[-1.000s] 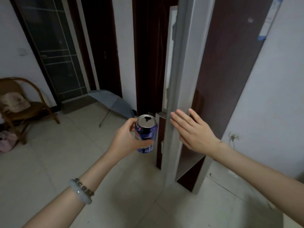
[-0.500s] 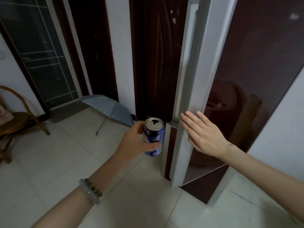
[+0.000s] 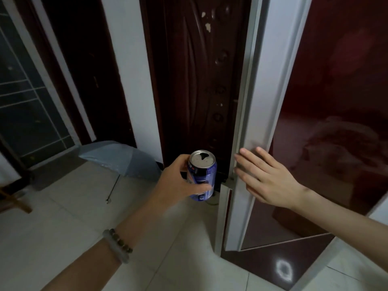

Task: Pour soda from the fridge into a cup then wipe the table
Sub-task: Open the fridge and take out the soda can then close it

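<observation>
A: Left hand, entry one?

B: The left hand (image 3: 178,181) gripped the soda can (image 3: 202,175), thumb and fingers curled round its blue side. The can stood upright in mid-air above the tiled floor (image 3: 63,217), its top opened.

A: Right hand?

B: At 3 o'clock from the can, the right hand (image 3: 266,179) lay flat, fingers straight, against the white edge of the fridge door (image 3: 260,101). It held nothing.

A: Surroundings?

B: A grey umbrella (image 3: 123,160) lay open on the floor at 9 o'clock; bracelets (image 3: 117,245) sat on the left wrist.
</observation>
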Available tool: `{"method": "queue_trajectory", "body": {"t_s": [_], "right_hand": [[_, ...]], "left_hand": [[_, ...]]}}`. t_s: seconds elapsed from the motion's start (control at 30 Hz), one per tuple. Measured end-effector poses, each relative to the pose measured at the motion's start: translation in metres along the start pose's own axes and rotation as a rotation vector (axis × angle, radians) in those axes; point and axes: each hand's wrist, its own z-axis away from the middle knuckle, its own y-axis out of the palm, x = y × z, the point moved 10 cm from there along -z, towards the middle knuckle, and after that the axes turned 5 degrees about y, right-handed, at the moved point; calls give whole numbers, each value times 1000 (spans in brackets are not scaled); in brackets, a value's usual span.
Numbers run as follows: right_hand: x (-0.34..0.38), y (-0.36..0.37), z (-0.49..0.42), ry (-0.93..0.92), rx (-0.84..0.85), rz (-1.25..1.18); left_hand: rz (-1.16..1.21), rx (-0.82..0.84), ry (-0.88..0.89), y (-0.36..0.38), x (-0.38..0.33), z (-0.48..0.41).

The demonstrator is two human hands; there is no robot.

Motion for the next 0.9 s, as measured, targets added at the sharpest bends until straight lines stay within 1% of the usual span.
{"method": "queue_trajectory", "body": {"t_s": [0.27,0.5,0.7,0.9], "right_hand": [[-29,80,-51,39,101,28],[-52,137,-71,80,220,122],[-73,176,-89,168,300,196],[-94,211,-104,235,419,295]], "left_hand": [[-23,47,42,-12,57,-95],[69,149,108,2,98,-176],[163,324,226,17,119,-251],[232,507,329,36,132,-313]]}}
